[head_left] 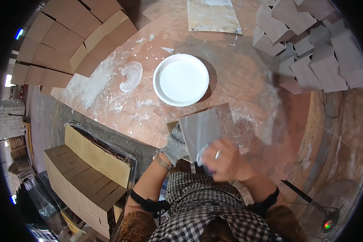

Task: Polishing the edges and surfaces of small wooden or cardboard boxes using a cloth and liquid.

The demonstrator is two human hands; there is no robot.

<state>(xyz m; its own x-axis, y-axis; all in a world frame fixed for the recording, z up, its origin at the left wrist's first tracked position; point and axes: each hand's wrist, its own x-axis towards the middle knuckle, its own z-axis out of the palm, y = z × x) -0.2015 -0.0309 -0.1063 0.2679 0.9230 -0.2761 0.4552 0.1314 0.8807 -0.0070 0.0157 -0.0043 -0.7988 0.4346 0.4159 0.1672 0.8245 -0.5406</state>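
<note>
My left hand (pixel 176 144), in a grey knit glove with a bracelet at the wrist, grips a small brown box (pixel 199 125) from its left side; some fingers are hidden behind it. The box's upper face carries a streaky whitish coat. My right hand (pixel 226 160), bare with a ring, is curled over the near right part of that face. A pale bluish thing (pixel 200 155) shows at its fingers, too covered and blurred to name. Beyond the box stands a round white basin (pixel 181 80) with white matter in it.
A translucent crescent-shaped piece (pixel 132 76) lies left of the basin on the white-smeared table (pixel 145 117). Brown boxes (pixel 68 36) are stacked at far left, more boxes (pixel 84 183) at near left. Whitish-coated boxes (pixel 318 64) pile up at far right. A fan (pixel 330 213) stands at lower right.
</note>
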